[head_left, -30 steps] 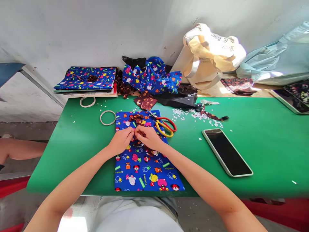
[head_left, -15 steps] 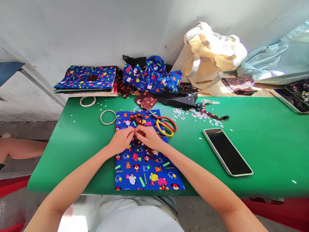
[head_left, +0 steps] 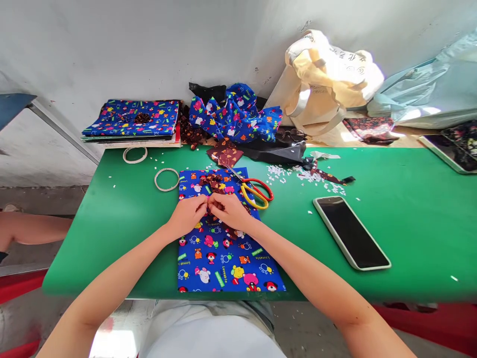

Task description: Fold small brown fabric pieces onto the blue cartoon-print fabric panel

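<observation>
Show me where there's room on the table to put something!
A big bare patch of green table is right of the phone, with one white scrap near the front. Another lies between the rings and the left forearm. It's crowded along the back, with crumpled fabric and a bag, and around the hands, blue cloth and scissors.

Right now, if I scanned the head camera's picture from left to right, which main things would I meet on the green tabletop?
Farther pale ring, nearer pale ring, left hand, right hand, red scissor handle, dark-screened phone, pale-edged device.
</observation>
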`<state>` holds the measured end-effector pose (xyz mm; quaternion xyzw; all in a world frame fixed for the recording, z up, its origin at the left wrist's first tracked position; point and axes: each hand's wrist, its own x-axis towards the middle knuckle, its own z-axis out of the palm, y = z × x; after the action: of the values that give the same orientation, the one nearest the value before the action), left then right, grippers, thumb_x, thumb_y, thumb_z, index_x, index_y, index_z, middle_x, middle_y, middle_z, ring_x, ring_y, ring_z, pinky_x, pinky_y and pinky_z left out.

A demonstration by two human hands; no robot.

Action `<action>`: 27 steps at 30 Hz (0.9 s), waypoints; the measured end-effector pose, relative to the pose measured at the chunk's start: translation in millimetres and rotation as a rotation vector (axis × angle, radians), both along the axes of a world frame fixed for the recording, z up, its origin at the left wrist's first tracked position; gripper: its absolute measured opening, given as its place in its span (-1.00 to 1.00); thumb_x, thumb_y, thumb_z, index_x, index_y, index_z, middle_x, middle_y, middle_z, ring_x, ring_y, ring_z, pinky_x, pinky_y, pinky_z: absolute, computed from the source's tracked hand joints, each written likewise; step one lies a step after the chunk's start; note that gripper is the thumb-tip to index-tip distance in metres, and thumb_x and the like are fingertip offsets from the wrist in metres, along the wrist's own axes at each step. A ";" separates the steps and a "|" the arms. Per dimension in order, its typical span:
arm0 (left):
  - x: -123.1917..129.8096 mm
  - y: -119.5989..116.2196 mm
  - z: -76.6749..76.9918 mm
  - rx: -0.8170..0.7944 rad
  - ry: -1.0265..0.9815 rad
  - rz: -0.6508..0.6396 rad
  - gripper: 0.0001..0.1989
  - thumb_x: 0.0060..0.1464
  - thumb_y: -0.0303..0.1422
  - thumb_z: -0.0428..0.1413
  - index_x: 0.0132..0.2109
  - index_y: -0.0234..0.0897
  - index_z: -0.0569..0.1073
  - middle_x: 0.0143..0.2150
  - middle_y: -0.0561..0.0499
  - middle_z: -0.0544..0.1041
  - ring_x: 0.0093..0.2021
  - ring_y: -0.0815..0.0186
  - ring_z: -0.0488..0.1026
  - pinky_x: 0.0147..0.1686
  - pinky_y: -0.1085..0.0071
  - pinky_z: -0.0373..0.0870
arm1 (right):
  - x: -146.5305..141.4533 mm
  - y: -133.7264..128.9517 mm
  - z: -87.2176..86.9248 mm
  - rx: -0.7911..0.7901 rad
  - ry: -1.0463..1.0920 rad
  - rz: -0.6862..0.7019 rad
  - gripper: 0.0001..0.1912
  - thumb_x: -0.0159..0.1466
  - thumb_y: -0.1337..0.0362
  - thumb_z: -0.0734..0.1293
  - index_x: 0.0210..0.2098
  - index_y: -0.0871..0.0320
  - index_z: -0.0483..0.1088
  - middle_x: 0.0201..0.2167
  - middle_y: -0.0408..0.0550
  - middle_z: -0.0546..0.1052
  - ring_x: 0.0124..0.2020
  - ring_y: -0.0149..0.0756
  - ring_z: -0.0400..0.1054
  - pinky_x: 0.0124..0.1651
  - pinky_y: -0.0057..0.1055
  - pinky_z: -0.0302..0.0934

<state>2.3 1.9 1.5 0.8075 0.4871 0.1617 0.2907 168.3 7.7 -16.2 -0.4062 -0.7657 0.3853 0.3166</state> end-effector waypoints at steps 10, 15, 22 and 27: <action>-2.8 1.2 -4.9 -0.023 -0.085 -0.017 -0.78 0.22 -0.39 -0.17 -0.37 -0.26 0.27 -0.47 0.09 0.42 -0.45 0.40 0.32 -0.38 0.49 0.17 | 1.8 0.9 -2.1 -0.004 0.027 -0.025 -0.88 0.17 0.34 0.17 -0.51 0.14 0.20 -0.69 -0.27 0.26 -0.67 -0.52 0.02 -0.55 -0.53 -0.06; -2.4 0.7 -4.2 -0.034 -0.116 -0.030 -0.76 0.23 -0.39 -0.20 -0.37 -0.26 0.26 -0.45 0.09 0.45 -0.45 0.41 0.35 -0.36 0.49 0.21 | 2.1 0.3 -0.5 -0.020 0.032 -0.047 -0.86 0.18 0.32 0.17 -0.51 0.14 0.20 -0.68 -0.27 0.23 -0.65 -0.51 0.01 -0.53 -0.52 -0.07; -1.9 0.2 -1.9 -0.036 -0.107 -0.037 -0.78 0.23 -0.39 -0.17 -0.37 -0.25 0.26 -0.44 0.08 0.47 -0.43 0.39 0.38 -0.36 0.48 0.22 | 3.1 0.5 -0.5 -0.043 0.039 -0.044 -0.87 0.18 0.32 0.17 -0.50 0.14 0.20 -0.68 -0.27 0.24 -0.63 -0.50 0.03 -0.53 -0.51 -0.07; -1.4 0.0 -0.7 -0.057 -0.109 -0.033 -0.79 0.23 -0.39 -0.17 -0.37 -0.25 0.27 -0.45 0.09 0.48 -0.44 0.39 0.39 -0.36 0.47 0.23 | 3.6 0.5 -0.5 -0.043 0.044 -0.043 -0.87 0.18 0.32 0.17 -0.51 0.14 0.20 -0.67 -0.28 0.22 -0.63 -0.51 0.01 -0.53 -0.52 -0.07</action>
<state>0.9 2.0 0.8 0.7968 0.4617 0.1867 0.3423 171.9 8.2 -16.7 -0.4205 -0.7413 0.4035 0.3329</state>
